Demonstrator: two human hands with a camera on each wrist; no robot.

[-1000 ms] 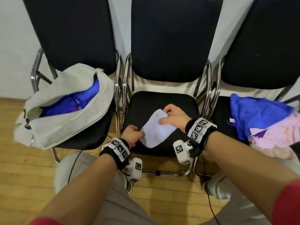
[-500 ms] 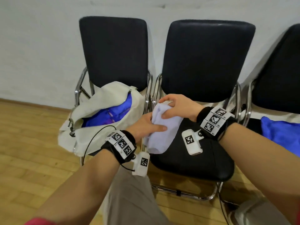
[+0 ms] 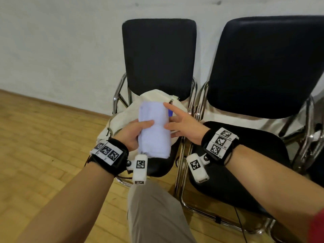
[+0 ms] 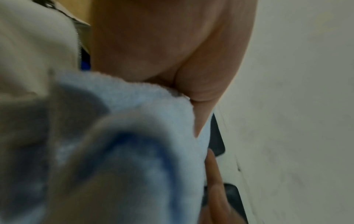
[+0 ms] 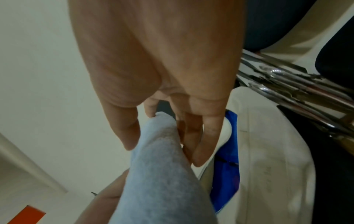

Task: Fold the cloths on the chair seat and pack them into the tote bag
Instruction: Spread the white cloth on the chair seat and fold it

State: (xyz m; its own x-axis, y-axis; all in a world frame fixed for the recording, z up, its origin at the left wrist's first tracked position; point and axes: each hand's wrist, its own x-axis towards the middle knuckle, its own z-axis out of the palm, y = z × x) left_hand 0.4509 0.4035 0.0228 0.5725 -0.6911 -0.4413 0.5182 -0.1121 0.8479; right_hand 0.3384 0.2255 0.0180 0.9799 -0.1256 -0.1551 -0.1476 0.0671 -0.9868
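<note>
Over the tote bag [image 3: 122,118]: folded cloth [image 3: 154,130], packing step.
Left hand [image 3: 133,132]: gripping it.
Right hand [image 3: 184,125]: fingers spread, steadying.
Next: lower into mouth.

Two chairs [image 3: 158,55] [image 3: 266,67], one tote bag [image 3: 122,116], two cloths [image 3: 154,132] [image 5: 228,159].

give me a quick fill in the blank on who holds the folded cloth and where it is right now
1. The folded cloth is gripped by the ____ hand.
2. The right hand touches it with ____ fingers.
3. The cloth is held above the cream ____.
4. Inside shows a ____ cloth.

Missing: left; straight; tote bag; blue
</note>
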